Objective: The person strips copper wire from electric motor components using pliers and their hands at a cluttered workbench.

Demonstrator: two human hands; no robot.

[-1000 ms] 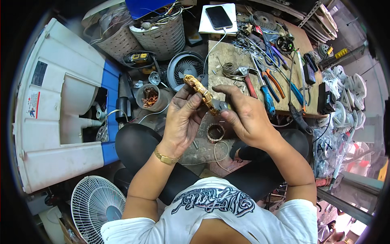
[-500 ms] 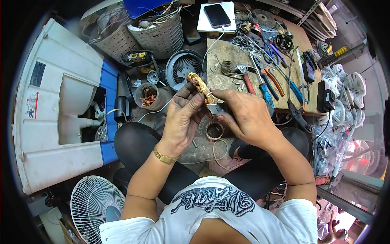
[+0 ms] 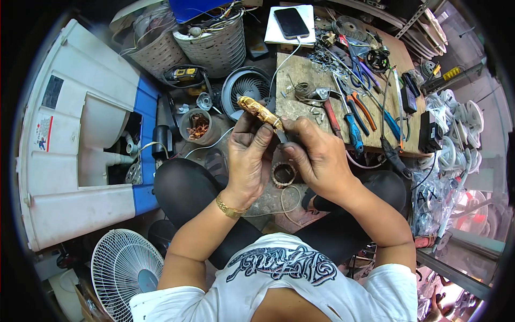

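My left hand [image 3: 248, 163] is closed around a ring-shaped copper motor winding [image 3: 260, 111], tilted nearly edge-on, with pale ties on it. The thumb presses its near side. My right hand [image 3: 322, 155] pinches a small flat dark metal piece [image 3: 282, 137] between thumb and forefinger, at the winding's right end. Whether that piece is a blade or part of the winding's core I cannot tell. Below the hands, a ring-shaped core [image 3: 283, 174] lies on the floor between my legs.
On the right, a wooden board [image 3: 300, 64] bears pliers [image 3: 360, 110], screwdrivers, a hammer [image 3: 331, 115] and metal scraps. A phone [image 3: 291, 23] lies at the back. A tub of copper scraps [image 3: 197, 126] and a fan motor housing [image 3: 247, 91] stand ahead; a fan [image 3: 127, 271] is at left.
The winding has turned flatter, its far end swinging left and slightly down. My right hand has shifted a little left with its fingers still at the winding's end.
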